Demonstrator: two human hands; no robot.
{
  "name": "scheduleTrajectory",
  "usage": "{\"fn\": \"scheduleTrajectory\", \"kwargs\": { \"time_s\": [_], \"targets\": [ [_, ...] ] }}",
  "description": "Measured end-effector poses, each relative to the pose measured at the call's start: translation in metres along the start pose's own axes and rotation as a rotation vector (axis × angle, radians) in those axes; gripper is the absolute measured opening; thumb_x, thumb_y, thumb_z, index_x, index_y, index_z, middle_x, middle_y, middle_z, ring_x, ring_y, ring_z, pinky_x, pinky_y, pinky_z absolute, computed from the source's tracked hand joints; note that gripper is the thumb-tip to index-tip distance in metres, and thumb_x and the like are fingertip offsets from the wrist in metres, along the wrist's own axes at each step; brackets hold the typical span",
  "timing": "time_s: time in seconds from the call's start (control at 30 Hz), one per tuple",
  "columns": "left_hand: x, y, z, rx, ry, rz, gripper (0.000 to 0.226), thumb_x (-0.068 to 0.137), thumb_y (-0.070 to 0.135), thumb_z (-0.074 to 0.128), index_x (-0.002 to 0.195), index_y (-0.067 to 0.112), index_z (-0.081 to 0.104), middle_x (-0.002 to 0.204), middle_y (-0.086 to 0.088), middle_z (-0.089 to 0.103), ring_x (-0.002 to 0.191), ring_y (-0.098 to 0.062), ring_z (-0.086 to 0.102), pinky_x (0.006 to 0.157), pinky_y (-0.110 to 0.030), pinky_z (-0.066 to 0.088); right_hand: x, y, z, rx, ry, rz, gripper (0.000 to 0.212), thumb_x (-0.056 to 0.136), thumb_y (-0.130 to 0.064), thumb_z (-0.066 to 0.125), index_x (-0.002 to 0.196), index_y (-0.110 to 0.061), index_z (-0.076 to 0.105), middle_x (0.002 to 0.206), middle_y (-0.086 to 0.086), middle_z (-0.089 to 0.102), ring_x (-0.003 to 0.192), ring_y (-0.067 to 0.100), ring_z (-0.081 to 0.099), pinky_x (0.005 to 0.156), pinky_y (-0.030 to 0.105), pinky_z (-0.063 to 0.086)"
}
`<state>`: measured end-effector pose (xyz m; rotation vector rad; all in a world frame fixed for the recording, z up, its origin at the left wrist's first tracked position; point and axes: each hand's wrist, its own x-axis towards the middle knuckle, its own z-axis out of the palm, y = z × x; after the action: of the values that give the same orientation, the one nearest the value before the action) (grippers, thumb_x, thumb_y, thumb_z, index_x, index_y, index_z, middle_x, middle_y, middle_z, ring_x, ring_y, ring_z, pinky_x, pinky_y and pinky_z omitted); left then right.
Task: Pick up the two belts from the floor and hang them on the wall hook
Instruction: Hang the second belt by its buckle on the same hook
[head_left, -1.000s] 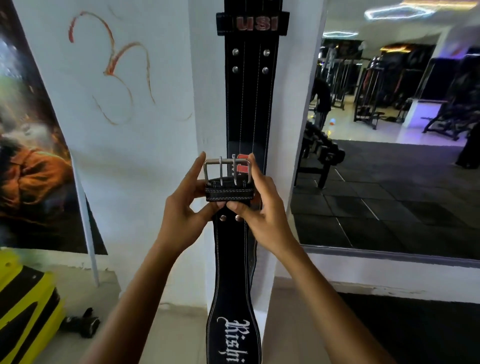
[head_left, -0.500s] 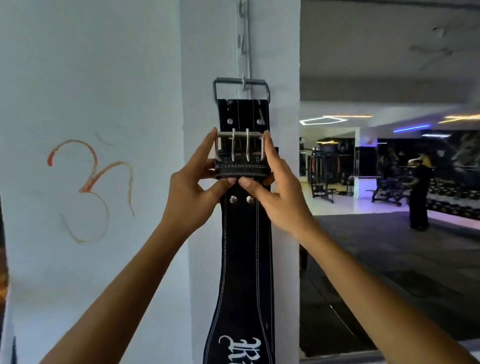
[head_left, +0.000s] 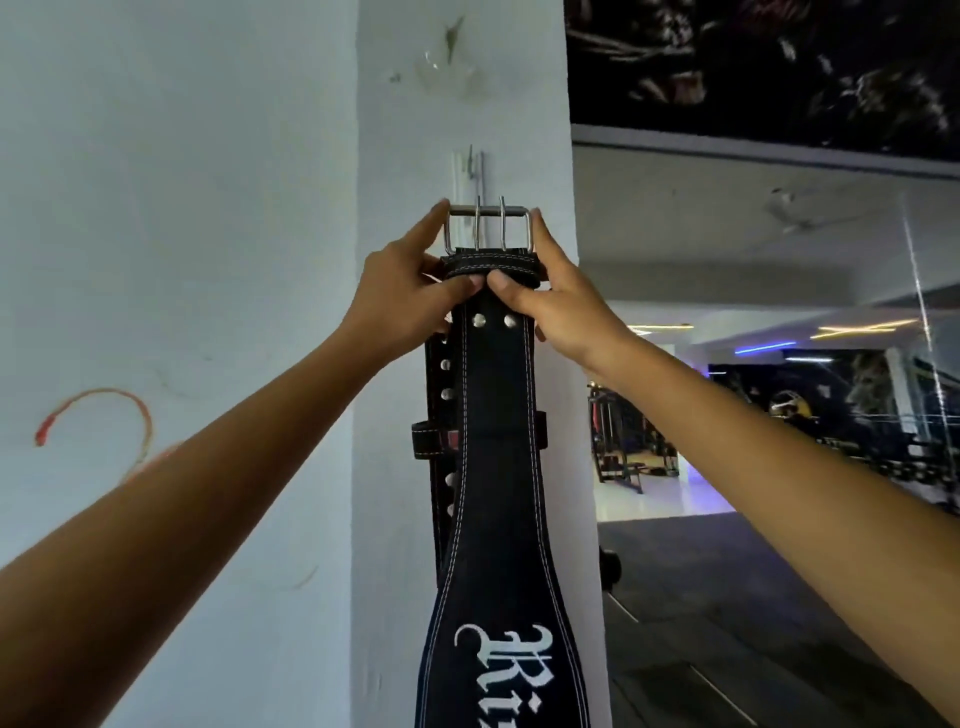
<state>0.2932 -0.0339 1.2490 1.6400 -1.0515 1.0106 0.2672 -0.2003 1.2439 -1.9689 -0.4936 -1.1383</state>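
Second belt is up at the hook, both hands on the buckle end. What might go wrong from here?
1. The silver two-prong buckle sits at the thin metal wall hook, but whether the frame is over the tip cannot be told; if not, letting go may drop the black leather belt with white lettering.
2. The left hand and right hand hold only the top end, so the long hanging part could swing.
3. The other black studded belt hangs behind; jostling might unseat it.

matt leather belt (head_left: 498, 467), shiny metal buckle (head_left: 488, 228), prob. steel

Front belt (head_left: 501, 467) cut off by bottom edge mid-lettering; rear belt (head_left: 439, 395) mostly hidden behind it; hook (head_left: 474, 166) partly covered by buckle (head_left: 488, 228).
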Motion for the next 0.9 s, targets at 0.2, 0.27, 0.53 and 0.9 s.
{"fn": "scheduleTrajectory", "kwargs": {
  "time_s": [0.2, 0.27, 0.53, 0.9],
  "targets": [
    [0.033, -0.012, 0.008, 0.042, 0.029, -0.079, 0.074, 0.086, 0.025, 0.066, 0.151, 0.026, 0.029, 0.116, -0.008, 0.069, 0.091, -0.016, 0.064, 0.073, -0.024, 0.049, 0.025, -0.002, -0.001, -0.050, 0.033, 0.063, 0.079, 0.093, -0.049, 0.056, 0.154, -0.039, 0.007, 0.152, 0.008, 0.038, 0.148, 0.030, 0.011, 0.119, 0.048, 0.016],
    [0.039, -0.015, 0.010, 0.092, 0.045, -0.063, 0.072, 0.089, 0.027, 0.062, 0.152, 0.025, 0.027, 0.115, -0.005, 0.067, 0.095, -0.018, 0.063, 0.080, -0.025, 0.046, 0.031, -0.005, -0.001, -0.064, 0.045, 0.062, 0.075, 0.096, -0.044, 0.054, 0.154, -0.037, 0.007, 0.147, 0.011, 0.043, 0.145, 0.031, 0.011, 0.116, 0.044, 0.016],
    [0.071, -0.018, 0.021, 0.320, 0.015, -0.106, 0.048, 0.091, 0.020, 0.052, 0.138, 0.016, 0.043, 0.132, -0.020, 0.039, 0.129, -0.036, 0.028, 0.099, -0.038, 0.030, 0.053, 0.006, 0.009, -0.074, 0.068, 0.047, 0.071, 0.096, -0.047, 0.050, 0.154, -0.038, 0.010, 0.146, 0.012, 0.039, 0.141, 0.032, 0.015, 0.111, 0.041, 0.023],
    [0.071, -0.046, 0.048, 0.289, 0.161, -0.066, 0.045, 0.094, 0.030, 0.046, 0.138, 0.019, 0.047, 0.135, -0.013, 0.039, 0.127, -0.030, 0.031, 0.101, -0.045, 0.033, 0.065, 0.021, 0.010, -0.069, 0.083, 0.072, 0.066, 0.096, -0.049, 0.049, 0.153, -0.028, 0.022, 0.153, 0.009, 0.033, 0.148, 0.027, 0.005, 0.117, 0.043, 0.018]
  ]
}}
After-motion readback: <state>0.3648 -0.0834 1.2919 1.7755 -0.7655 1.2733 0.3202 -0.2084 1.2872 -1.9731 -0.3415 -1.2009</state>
